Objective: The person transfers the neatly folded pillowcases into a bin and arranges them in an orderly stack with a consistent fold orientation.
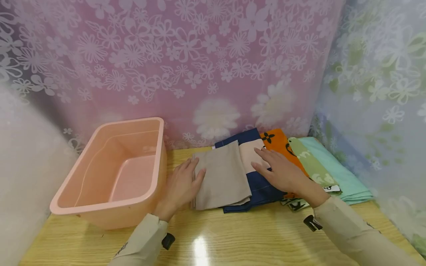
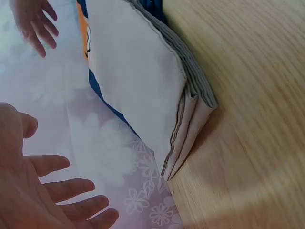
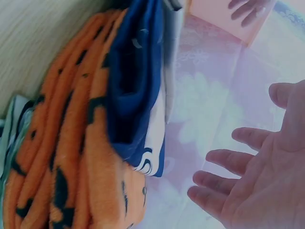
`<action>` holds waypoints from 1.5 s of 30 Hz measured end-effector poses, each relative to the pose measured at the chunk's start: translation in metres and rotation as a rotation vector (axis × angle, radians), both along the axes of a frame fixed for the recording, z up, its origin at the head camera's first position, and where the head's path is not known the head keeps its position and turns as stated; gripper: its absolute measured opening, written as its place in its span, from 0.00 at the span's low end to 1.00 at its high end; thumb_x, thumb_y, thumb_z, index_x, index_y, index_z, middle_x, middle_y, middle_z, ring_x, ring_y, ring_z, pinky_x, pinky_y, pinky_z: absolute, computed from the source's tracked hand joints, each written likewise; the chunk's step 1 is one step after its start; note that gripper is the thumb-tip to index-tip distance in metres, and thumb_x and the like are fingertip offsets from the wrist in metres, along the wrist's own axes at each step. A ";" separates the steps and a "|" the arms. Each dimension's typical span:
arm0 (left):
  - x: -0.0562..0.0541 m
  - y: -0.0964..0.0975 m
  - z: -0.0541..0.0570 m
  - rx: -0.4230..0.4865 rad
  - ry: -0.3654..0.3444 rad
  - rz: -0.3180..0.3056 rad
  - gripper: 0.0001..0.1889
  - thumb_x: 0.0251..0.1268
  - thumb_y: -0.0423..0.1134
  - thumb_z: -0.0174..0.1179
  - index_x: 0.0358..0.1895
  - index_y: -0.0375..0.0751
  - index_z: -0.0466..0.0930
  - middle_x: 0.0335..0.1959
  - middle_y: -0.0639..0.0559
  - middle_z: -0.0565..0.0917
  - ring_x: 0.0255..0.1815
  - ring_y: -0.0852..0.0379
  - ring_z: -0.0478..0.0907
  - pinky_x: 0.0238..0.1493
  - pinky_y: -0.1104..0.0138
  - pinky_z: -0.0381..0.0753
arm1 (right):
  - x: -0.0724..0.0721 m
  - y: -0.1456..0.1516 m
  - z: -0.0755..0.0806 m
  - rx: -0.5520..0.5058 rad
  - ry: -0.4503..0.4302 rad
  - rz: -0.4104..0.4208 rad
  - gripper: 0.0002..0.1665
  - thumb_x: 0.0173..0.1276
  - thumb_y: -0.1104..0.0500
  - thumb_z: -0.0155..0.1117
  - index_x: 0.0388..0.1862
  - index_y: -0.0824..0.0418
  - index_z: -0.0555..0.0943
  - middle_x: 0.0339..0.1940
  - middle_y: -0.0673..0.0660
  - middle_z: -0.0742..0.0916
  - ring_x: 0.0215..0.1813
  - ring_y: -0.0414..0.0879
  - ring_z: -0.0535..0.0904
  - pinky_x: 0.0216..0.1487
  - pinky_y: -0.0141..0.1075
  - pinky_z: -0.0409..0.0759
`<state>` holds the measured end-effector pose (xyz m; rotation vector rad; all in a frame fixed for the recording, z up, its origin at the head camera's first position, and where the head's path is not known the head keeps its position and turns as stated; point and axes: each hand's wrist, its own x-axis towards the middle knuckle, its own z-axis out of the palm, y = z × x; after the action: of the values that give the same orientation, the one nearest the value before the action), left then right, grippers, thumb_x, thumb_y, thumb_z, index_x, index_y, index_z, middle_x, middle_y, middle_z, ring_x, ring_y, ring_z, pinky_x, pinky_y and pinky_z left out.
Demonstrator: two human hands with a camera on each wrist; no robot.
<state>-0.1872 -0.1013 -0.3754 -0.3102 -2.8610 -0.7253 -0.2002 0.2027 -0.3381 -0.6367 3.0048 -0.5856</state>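
Note:
A folded grey-beige cloth [image 1: 219, 177] lies on top at the left end of a row of overlapping folded cloths. My left hand [image 1: 183, 183] hovers at its left edge, fingers spread and holding nothing. To the right, my right hand [image 1: 281, 171] is above the navy and cream folded cloth [image 1: 263, 186], its fingers also spread and free. Beneath that one shows an orange cloth with black marks [image 3: 71, 143]. The right wrist view shows the thick folded layers of the orange and navy cloths, with the right hand apart from them.
A pink plastic basin [image 1: 108, 208] stands at the left of the wooden table [image 1: 229, 240]. Farther right lie a green patterned cloth [image 1: 311, 162] and a mint cloth [image 1: 336, 166]. Flowered curtains [image 1: 199, 66] hang behind and at the sides.

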 end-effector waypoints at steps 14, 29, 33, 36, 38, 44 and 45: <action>-0.010 -0.001 0.004 0.370 -0.188 0.015 0.27 0.74 0.52 0.47 0.69 0.41 0.67 0.69 0.42 0.66 0.69 0.42 0.60 0.66 0.47 0.59 | -0.009 -0.005 0.016 -0.244 -0.224 -0.031 0.41 0.75 0.36 0.39 0.76 0.59 0.54 0.74 0.64 0.61 0.68 0.64 0.62 0.62 0.61 0.63; -0.017 -0.003 -0.006 0.591 -0.354 0.083 0.27 0.72 0.52 0.49 0.68 0.42 0.67 0.66 0.38 0.69 0.64 0.42 0.67 0.62 0.50 0.67 | -0.028 -0.002 0.008 -0.554 -0.499 -0.037 0.42 0.77 0.40 0.41 0.75 0.68 0.52 0.70 0.71 0.64 0.68 0.64 0.64 0.65 0.54 0.62; -0.019 -0.005 -0.009 0.618 -0.363 0.088 0.27 0.73 0.50 0.49 0.68 0.38 0.65 0.64 0.37 0.70 0.63 0.42 0.68 0.61 0.49 0.67 | -0.032 -0.007 0.004 -0.620 -0.587 -0.063 0.44 0.76 0.39 0.43 0.74 0.71 0.51 0.70 0.71 0.65 0.67 0.63 0.65 0.64 0.50 0.64; -0.020 -0.006 -0.013 0.618 -0.370 0.092 0.27 0.73 0.49 0.49 0.68 0.36 0.65 0.63 0.36 0.71 0.61 0.41 0.69 0.60 0.50 0.68 | -0.034 -0.012 -0.001 -0.676 -0.638 -0.066 0.42 0.77 0.42 0.43 0.74 0.72 0.50 0.70 0.72 0.64 0.68 0.63 0.65 0.64 0.48 0.65; -0.021 -0.007 -0.015 0.611 -0.375 0.096 0.28 0.73 0.49 0.49 0.67 0.34 0.65 0.62 0.35 0.72 0.60 0.41 0.70 0.59 0.49 0.69 | -0.035 -0.015 -0.004 -0.700 -0.657 -0.065 0.42 0.77 0.43 0.43 0.74 0.72 0.50 0.70 0.72 0.64 0.68 0.63 0.65 0.64 0.48 0.65; -0.023 -0.009 -0.021 0.617 -0.418 0.097 0.29 0.72 0.50 0.49 0.68 0.33 0.64 0.62 0.35 0.70 0.61 0.40 0.69 0.60 0.48 0.68 | -0.036 -0.019 -0.014 -0.683 -0.663 -0.067 0.44 0.76 0.40 0.44 0.75 0.69 0.49 0.70 0.70 0.65 0.68 0.59 0.65 0.65 0.47 0.64; -0.024 -0.009 -0.022 0.619 -0.428 0.101 0.30 0.72 0.50 0.49 0.68 0.33 0.63 0.63 0.35 0.70 0.62 0.40 0.68 0.60 0.48 0.68 | -0.036 -0.019 -0.015 -0.682 -0.661 -0.078 0.44 0.76 0.40 0.44 0.75 0.69 0.49 0.70 0.70 0.65 0.68 0.59 0.65 0.65 0.47 0.64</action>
<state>-0.2107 -0.1101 -0.3974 0.0908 -2.7814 -1.7639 -0.2364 0.1833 -0.3531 -0.2397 2.1850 -1.4978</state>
